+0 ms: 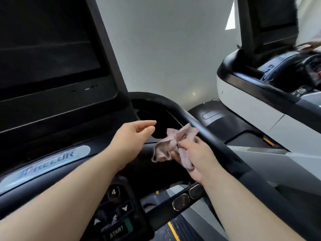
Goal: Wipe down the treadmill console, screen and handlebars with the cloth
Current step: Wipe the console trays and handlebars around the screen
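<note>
A crumpled pink cloth [171, 145] is bunched in my right hand [196, 156], just inside the black right handlebar [199, 126] of the treadmill. The cloth hangs over the dark console tray beside a round cup holder [156, 117]. My left hand [133, 134] hovers to the left of the cloth with fingers loosely spread, holding nothing, its fingertips near the cup holder's edge. The large dark screen [46, 47] fills the upper left. Below my arms sits the control pad [118, 213] with a START button.
A silver logo strip [46, 164] runs along the console's lower left. Metal grip sensors [181, 201] sit on the crossbar under my right wrist. A second treadmill [257, 94] with a white side stands at the right. A pale wall is behind.
</note>
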The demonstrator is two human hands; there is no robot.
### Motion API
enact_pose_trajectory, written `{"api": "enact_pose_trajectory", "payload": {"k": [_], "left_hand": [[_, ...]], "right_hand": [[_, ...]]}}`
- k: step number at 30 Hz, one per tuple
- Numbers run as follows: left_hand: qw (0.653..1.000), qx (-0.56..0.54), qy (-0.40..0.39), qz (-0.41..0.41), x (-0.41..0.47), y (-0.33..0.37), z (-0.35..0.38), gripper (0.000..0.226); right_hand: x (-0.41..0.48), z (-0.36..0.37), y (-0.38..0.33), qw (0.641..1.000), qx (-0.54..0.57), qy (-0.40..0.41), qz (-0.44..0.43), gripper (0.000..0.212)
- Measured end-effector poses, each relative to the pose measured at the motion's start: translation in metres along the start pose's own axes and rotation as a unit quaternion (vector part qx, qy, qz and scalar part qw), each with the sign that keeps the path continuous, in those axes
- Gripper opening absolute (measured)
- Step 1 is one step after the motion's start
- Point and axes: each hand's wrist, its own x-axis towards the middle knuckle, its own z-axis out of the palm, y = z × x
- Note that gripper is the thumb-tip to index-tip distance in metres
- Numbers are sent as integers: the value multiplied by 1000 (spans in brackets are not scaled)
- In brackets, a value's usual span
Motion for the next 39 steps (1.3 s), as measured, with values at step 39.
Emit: {"api": "enact_pose_trajectory", "payload": {"k": [39], "left_hand": [[979, 169, -26, 108, 53, -79, -56, 26]], "right_hand": [[39, 17, 66, 668, -700, 77, -242, 49]]}}
